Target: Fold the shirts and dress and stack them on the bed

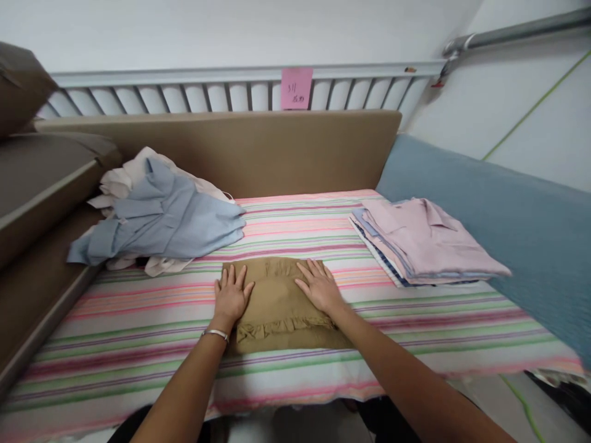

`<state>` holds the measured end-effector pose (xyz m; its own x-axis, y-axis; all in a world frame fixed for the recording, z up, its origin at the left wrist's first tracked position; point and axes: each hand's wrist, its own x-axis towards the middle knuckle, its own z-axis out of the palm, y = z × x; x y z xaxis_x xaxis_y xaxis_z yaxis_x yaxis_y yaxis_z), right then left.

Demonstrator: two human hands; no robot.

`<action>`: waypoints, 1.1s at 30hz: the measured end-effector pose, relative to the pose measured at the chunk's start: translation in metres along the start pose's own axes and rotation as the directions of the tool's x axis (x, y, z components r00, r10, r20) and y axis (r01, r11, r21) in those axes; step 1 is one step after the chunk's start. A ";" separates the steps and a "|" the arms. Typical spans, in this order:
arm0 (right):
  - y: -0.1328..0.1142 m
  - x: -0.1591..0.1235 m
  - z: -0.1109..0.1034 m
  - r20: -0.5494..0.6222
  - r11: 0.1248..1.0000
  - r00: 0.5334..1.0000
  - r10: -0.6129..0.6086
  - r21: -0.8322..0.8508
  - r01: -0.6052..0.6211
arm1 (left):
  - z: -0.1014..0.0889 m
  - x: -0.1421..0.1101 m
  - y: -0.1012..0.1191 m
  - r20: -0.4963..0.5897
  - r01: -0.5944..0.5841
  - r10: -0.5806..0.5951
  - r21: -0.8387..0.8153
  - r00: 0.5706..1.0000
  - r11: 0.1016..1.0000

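Left hand [231, 296] flat, fingers spread, palm down on left part of olive-brown garment [272, 298], gripping nothing; right hand [324, 291] same pose on its upper right part, also gripping nothing. Garment lies folded flat under and between both hands, ruffle toward the wearer, far edge about level with the fingertips. Nearer than the hands, a strip of striped cloth [295, 231] runs to the table's front edge. Beyond the fingertips, more bare cloth reaches back to a brown board [258, 154]. Left of left hand, bare cloth in front, with a loose light-blue garment [175, 212] over pale garments [154, 266] further up-left; past those, a brown box-like piece [44, 212] bounds the side. Right of right hand, a cloth gap, then a folded stack [425, 240], mauve on top; blue panel [498, 212] beyond it. Surface is pink, green and purple stripes on white. Behind the board, ahead of both hands: white radiator [184, 98], pink note [296, 89], white wall [221, 31]; grey pipe [521, 37] far up-right.
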<state>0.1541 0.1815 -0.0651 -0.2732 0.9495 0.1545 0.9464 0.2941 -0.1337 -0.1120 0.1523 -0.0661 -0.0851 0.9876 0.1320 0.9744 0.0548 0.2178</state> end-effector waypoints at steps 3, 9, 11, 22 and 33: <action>0.000 -0.004 -0.013 0.036 0.999 0.999 0.029 0.019 -0.030 | -0.016 -0.016 -0.013 0.010 -0.047 0.048 -0.083 0.999 0.995; -0.032 -0.053 -0.051 -0.189 0.971 0.977 -0.098 0.196 0.135 | -0.024 -0.094 -0.038 -0.173 -0.288 0.248 -0.267 0.953 0.920; -0.059 -0.072 -0.058 -0.204 0.915 0.956 -0.209 0.305 0.265 | -0.017 -0.112 -0.040 -0.184 -0.292 0.246 -0.283 0.951 0.914; -0.161 -0.080 -0.030 -0.049 0.884 0.974 -0.220 0.413 0.221 | -0.001 -0.121 -0.043 -0.174 -0.227 0.198 -0.168 0.965 0.959; -0.174 -0.074 -0.025 -0.019 0.886 0.960 -0.280 0.380 0.266 | -0.001 -0.125 -0.039 -0.158 -0.186 0.149 -0.255 0.976 0.949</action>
<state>0.0134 0.0576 -0.0285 -0.5242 0.8266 0.2047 0.7003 0.5552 -0.4488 -0.1400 0.0266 -0.0904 0.0293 0.9488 0.3146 0.8874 -0.1696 0.4287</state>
